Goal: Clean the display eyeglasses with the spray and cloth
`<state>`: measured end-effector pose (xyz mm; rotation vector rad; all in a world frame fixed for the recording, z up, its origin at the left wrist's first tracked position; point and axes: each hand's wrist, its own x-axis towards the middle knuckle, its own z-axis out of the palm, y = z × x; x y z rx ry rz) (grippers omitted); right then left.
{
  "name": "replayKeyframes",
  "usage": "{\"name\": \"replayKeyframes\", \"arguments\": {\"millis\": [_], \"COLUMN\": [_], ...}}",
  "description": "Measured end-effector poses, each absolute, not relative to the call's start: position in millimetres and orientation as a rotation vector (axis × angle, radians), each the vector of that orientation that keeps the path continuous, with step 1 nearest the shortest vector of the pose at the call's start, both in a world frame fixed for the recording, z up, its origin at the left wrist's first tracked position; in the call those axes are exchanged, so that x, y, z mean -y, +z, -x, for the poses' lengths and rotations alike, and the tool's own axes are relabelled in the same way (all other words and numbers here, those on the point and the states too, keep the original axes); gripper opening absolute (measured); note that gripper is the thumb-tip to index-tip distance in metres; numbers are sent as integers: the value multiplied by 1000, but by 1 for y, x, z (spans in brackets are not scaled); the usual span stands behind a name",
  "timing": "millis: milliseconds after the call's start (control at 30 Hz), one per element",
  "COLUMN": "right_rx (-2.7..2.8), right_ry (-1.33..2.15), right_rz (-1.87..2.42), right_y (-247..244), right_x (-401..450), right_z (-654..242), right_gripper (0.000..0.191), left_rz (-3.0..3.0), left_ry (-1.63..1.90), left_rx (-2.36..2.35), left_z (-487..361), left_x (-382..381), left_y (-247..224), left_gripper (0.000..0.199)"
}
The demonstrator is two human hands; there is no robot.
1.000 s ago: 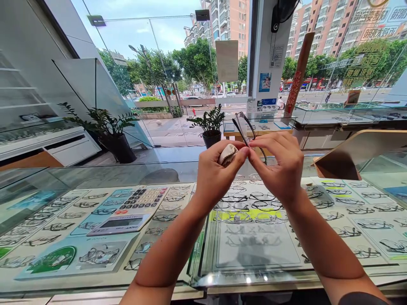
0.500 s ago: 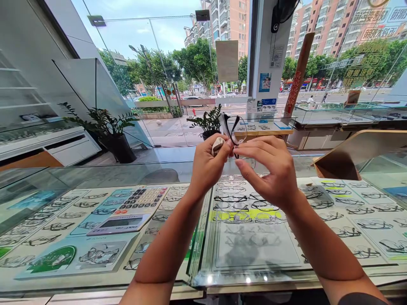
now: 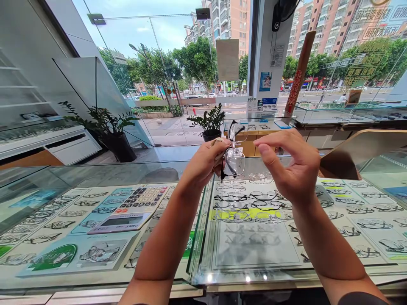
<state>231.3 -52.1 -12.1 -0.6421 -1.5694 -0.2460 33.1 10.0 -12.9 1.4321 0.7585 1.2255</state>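
Observation:
A pair of dark-rimmed eyeglasses (image 3: 234, 163) is upheld above the glass counter, its two clear lenses one above the other. My left hand (image 3: 206, 163) grips the glasses near their middle, with a pale thing partly hidden in the palm. To the right, apart from the glasses, is my right hand (image 3: 291, 163), its thumb and forefinger close together at the tips; whether anything small lies between them cannot be made out. Rows of eyeglasses (image 3: 265, 196) lie inside the counter below.
A calculator (image 3: 140, 205) rests on the glass counter (image 3: 178, 159) at left. A wooden-edged mirror or board (image 3: 359, 150) stands at right. Potted plants (image 3: 119, 146) and a display table (image 3: 251, 137) are beyond the counter.
My right hand has moved right, away from the glasses. The glasses have turned and hang lower in my left hand, which has tilted. The pale thing in the palm shows less.

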Motion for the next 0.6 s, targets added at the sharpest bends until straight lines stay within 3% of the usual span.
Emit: {"name": "replayKeyframes", "arguments": {"millis": [200, 400, 600], "right_rx": [1593, 2109, 2424], "right_ry": [-260, -355, -419], "right_rz": [610, 607, 690], "right_y": [-10, -2, -8], "right_x": [53, 61, 61], "right_z": [-235, -249, -244], "right_gripper": [11, 8, 11], "left_rz": [-1718, -2115, -2076], "left_ry": [1210, 675, 454], "left_rx": [-737, -635, -561], "left_z": [-26, -13, -13], "left_x": [-8, -6, -17], "left_y": [-9, -3, -7], "left_gripper": [28, 28, 24]}}
